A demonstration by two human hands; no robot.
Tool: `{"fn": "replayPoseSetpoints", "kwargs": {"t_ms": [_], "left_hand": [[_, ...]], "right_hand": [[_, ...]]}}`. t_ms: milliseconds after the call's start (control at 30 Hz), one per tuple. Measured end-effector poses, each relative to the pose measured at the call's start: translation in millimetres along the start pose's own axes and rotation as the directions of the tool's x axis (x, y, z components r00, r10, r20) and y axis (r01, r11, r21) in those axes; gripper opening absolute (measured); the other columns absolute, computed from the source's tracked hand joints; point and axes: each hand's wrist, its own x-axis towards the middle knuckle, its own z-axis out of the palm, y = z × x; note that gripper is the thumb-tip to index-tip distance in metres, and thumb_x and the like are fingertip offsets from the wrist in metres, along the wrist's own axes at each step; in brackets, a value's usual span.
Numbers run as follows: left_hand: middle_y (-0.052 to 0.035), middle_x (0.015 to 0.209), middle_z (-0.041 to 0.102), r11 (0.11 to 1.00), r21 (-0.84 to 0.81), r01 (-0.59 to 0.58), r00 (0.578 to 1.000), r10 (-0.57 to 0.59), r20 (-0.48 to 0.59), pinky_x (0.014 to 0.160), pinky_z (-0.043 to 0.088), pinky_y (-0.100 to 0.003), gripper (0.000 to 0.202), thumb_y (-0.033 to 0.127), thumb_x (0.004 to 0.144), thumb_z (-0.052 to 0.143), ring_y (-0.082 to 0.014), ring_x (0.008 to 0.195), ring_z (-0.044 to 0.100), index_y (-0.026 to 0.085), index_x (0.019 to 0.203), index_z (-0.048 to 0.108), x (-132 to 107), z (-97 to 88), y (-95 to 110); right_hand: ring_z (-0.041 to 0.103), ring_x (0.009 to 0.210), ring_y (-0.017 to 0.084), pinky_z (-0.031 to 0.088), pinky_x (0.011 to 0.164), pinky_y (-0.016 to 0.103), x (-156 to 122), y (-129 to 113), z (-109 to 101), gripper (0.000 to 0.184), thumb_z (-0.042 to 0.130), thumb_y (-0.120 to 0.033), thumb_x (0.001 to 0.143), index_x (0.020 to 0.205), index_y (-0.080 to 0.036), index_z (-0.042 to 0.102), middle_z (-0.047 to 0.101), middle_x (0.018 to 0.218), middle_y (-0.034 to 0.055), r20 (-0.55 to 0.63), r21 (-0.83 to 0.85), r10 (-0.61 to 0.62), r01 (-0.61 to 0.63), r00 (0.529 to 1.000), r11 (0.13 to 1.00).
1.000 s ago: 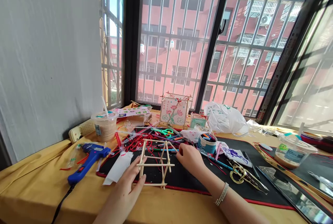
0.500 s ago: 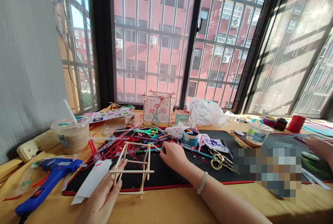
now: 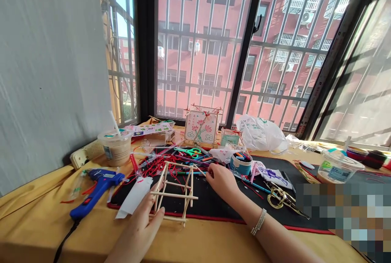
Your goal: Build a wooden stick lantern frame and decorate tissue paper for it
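My left hand (image 3: 143,218) is closed on the left side of a box-shaped frame of thin wooden sticks (image 3: 174,195), with the thumb along its near side. The frame stands over the front edge of the black mat (image 3: 214,202). Beside its far right top corner, my right hand (image 3: 221,179) pinches a short wooden stick (image 3: 200,169). The stick's other end reaches that corner; whether it is joined there I cannot tell. A bracelet (image 3: 259,222) circles the right wrist. White folded paper (image 3: 134,197) lies left of the frame.
A blue glue gun (image 3: 97,191) lies at left, near a drink cup (image 3: 115,149). Behind the frame are red cord (image 3: 160,166), green scissors (image 3: 189,151), a blue tub of pens (image 3: 241,165) and a painted lantern (image 3: 201,126). Gold-handled scissors (image 3: 276,200) lie right.
The view has turned left, so everything sits further right in the picture. Another person's hand at the far right is out of view. My hands keep the same hold.
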Motion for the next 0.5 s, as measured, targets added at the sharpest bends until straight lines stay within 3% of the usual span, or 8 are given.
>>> {"fn": "replayPoseSetpoints", "kwargs": {"t_ms": [100, 233, 500], "left_hand": [[-0.012, 0.123, 0.056, 1.0, -0.004, -0.017, 1.0, 0.017, -0.005, 0.105, 0.03, -0.041, 0.051, 0.034, 0.078, 0.035, -0.0252, 0.127, 0.038, 0.015, 0.123, 0.049, 0, 0.1, 3], [-0.0085, 0.124, 0.056, 0.999, -0.032, -0.015, 0.998, 0.017, 0.067, 0.106, 0.029, -0.036, 0.052, 0.023, 0.078, 0.035, -0.0198, 0.13, 0.032, 0.017, 0.128, 0.044, -3, -5.7, 15], [-0.0061, 0.137, 0.043, 0.998, -0.056, 0.017, 0.995, -0.011, 0.099, 0.108, 0.025, -0.038, 0.057, 0.011, 0.077, 0.035, -0.0193, 0.131, 0.029, 0.02, 0.133, 0.038, -10, -12.9, 30]], "right_hand": [[0.058, 0.074, 0.016, 0.033, 0.06, 0.023, -1, -4, -4, 0.013, 0.045, -0.021, 0.084, 0.082, -0.018, 0.058, 0.064, 0.078, 0.0024, -0.042, 0.023, -0.056, 0.057, 0.998, 0.998], [0.056, 0.073, 0.015, 0.034, 0.062, 0.024, -5, -7, -7, 0.014, 0.044, -0.021, 0.085, 0.081, -0.018, 0.057, 0.063, 0.076, 0.0018, -0.071, 0.049, -0.131, 0.134, 0.989, 0.99], [0.056, 0.07, 0.018, 0.036, 0.061, 0.027, -6, -3, 1, 0.018, 0.039, -0.024, 0.085, 0.08, -0.018, 0.056, 0.062, 0.074, 0.0037, -0.092, 0.085, -0.188, 0.196, 0.978, 0.977]]}}
